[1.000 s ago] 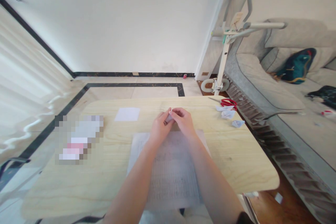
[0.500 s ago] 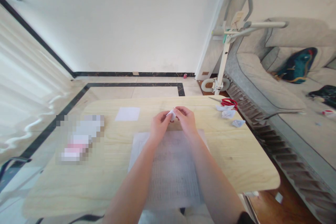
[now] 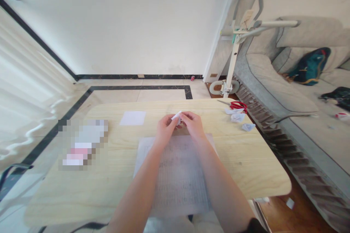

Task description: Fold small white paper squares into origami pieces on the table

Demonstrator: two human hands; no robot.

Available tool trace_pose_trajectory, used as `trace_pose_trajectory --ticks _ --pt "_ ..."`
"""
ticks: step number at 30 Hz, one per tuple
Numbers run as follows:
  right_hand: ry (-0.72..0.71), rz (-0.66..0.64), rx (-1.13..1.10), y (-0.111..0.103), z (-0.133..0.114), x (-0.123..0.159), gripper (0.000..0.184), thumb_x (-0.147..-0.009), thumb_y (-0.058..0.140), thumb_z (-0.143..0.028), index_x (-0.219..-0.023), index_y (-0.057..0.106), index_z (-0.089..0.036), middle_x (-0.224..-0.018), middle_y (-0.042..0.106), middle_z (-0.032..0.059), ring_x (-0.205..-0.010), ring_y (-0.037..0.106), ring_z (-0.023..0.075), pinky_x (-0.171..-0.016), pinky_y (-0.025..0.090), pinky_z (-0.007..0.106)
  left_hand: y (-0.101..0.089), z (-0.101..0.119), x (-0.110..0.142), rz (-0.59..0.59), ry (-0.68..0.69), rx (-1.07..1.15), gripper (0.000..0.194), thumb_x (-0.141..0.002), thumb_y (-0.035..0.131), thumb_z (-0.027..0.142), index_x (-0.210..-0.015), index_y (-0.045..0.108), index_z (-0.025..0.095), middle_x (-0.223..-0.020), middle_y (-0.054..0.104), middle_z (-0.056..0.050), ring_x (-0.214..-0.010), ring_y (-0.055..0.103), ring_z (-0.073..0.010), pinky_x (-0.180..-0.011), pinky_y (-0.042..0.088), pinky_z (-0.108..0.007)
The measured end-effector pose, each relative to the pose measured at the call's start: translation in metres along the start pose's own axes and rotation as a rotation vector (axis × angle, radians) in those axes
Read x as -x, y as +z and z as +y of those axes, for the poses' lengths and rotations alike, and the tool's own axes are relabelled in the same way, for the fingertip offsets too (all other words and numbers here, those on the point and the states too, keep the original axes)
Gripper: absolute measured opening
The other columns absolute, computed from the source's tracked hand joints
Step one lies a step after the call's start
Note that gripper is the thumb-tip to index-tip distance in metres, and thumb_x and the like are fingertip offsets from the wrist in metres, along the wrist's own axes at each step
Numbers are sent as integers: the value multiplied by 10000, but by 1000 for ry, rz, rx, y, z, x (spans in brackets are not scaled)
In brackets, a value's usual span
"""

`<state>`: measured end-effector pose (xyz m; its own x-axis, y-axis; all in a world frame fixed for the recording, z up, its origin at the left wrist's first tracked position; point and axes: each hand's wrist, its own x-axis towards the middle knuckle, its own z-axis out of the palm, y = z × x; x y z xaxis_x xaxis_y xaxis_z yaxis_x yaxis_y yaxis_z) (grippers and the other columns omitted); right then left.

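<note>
A small piece of folded white paper [image 3: 177,115] is pinched between my two hands above the far middle of the table. My left hand [image 3: 165,127] grips its left side, thumb on top. On the other side, my right hand [image 3: 193,122] has its thumb and fingers closed on the paper. Its lower part is hidden by my fingers. Beneath my forearms lies a large printed sheet [image 3: 180,178]. A flat white square of paper [image 3: 133,118] rests to the left of my hands.
Red-handled scissors [image 3: 237,107] lie at the table's far right beside several folded white paper pieces [image 3: 237,117]. A blurred-out object [image 3: 84,145] sits on the left of the wooden table [image 3: 246,167]. A grey sofa [image 3: 287,80] and a white exercise frame [image 3: 232,54] stand beyond.
The folded paper has turned in my fingers and now shows a longer white edge pointing up to the right. My hands have stayed in nearly the same place.
</note>
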<state>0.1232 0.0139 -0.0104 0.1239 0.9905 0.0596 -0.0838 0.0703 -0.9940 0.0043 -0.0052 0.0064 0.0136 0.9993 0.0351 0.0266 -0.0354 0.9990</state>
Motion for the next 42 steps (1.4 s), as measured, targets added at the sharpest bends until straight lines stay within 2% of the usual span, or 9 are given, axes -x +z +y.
trace_pose_trajectory --ticks 17,24,32,42 --pt "-1 -8 -51 1 0 0 203 -651 665 -363 -723 676 -173 -641 645 12 -580 567 132 -554 434 260 -2 4 1 -38 66 -36 283 -801 526 347 -920 647 120 -701 669 -50 -595 607 -140 -566 490 -249" --pt "10 -14 -53 1 -3 1 211 -645 661 -368 -724 667 -172 -637 639 14 -556 551 127 -518 428 249 -2 5 0 -48 41 -28 301 -786 550 374 -914 654 123 -698 674 -57 -593 610 -145 -574 492 -254" --pt "-5 45 -40 0 0 -1 260 -656 639 -410 -761 657 -173 -659 624 16 -561 536 124 -484 409 236 0 4 1 -45 -1 -17 292 -760 578 335 -943 646 119 -722 680 -61 -613 618 -148 -608 495 -263" --pt "-17 43 -58 0 -1 -1 210 -664 634 -378 -720 619 -176 -595 575 -11 -508 483 102 -473 389 225 1 3 1 -63 43 -70 212 -786 535 280 -895 640 131 -724 666 -56 -637 612 -145 -621 503 -262"
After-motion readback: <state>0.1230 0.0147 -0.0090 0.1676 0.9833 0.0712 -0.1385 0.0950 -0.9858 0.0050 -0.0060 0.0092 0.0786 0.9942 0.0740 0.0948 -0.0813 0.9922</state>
